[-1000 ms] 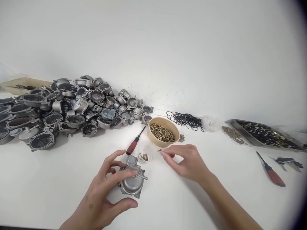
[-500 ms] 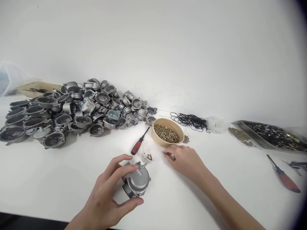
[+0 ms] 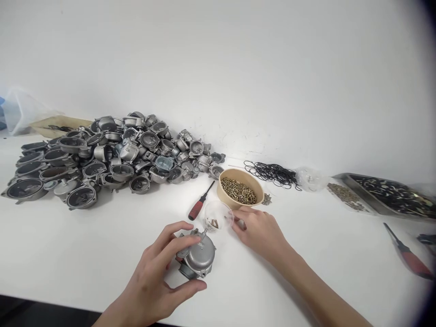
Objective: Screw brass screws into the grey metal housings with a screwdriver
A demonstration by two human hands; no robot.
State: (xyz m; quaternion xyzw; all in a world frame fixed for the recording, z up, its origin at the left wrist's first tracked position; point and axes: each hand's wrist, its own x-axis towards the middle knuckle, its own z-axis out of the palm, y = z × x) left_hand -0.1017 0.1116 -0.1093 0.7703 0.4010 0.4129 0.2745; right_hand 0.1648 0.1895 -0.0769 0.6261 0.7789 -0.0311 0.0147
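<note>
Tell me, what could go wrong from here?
The right hand is right at the clear cup; a bump might tip it and scatter the small brass-coloured pieces inside. The left hand has fingers over the rounded metal part, which could slip.

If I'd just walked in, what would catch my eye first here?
Most likely the big heap of grey metal housings, spread across the left of the white table. Then the tan bowl near the middle, holding a mass of brass-coloured screws. In front, the left hand is spread over a single metal housing, while the right hand is beside the clear cup.
</note>
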